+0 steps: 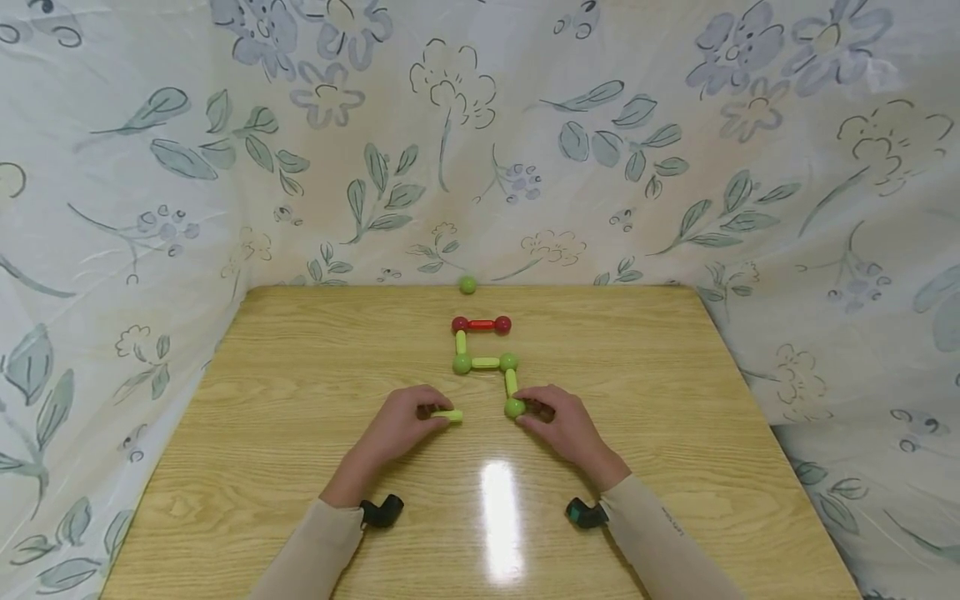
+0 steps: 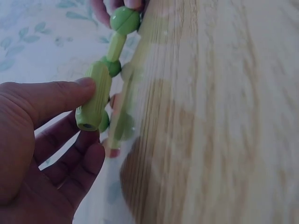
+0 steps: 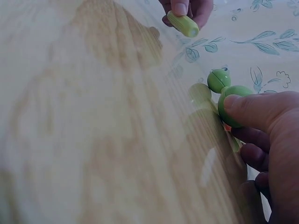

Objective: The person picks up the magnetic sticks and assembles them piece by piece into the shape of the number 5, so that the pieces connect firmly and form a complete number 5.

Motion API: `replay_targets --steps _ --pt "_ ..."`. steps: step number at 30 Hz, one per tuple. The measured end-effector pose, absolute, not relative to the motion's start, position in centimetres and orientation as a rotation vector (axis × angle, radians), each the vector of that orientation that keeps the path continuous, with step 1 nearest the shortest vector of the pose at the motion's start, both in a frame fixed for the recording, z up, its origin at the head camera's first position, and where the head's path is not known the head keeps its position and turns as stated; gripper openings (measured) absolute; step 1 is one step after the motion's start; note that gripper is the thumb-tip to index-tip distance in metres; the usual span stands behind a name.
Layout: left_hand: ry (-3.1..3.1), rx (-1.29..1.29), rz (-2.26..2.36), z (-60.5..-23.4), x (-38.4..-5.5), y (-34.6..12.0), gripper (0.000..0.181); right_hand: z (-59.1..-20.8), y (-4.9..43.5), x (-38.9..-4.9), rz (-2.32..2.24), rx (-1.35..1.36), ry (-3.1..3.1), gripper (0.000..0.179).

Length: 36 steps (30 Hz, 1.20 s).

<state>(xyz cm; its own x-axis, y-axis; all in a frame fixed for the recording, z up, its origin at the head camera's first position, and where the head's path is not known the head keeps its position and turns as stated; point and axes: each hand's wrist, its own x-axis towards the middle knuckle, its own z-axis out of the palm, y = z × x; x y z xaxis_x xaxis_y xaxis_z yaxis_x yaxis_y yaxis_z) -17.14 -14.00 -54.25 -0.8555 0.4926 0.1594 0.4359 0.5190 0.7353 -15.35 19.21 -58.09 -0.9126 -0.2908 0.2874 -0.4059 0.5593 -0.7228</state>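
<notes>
My left hand pinches a light green ribbed rod between thumb and fingers, one end pointing right. My right hand grips a green ball at the near end of a zigzag chain. From that ball a green rod runs up to another green ball. A sideways rod joins it to a third green ball. Beyond stand an upright green rod, a red ball, a red rod and a second red ball. A gap separates the held rod from the gripped ball.
A loose green ball lies at the far edge of the wooden table. Floral cloth hangs behind and along both sides. Black wrist cameras sit by each cuff. A bright reflection shows on the near tabletop.
</notes>
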Motion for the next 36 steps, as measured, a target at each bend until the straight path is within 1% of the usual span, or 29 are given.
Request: replay_targets --steps 7,22,36 --pt "2.668 0.796 1.243 -53.7 -17.9 -12.5 0.015 -57.9 19.2 -15.3 1.277 0.592 -2.658 0.033" --pt "2.61 0.836 1.233 -53.1 -19.2 -9.6 0.016 -57.7 19.0 -15.6 1.252 0.596 -2.667 0.031" --pt "2.612 0.904 1.162 -54.4 -20.0 -8.0 0.015 -57.4 18.9 -15.3 1.245 0.603 -2.671 0.03"
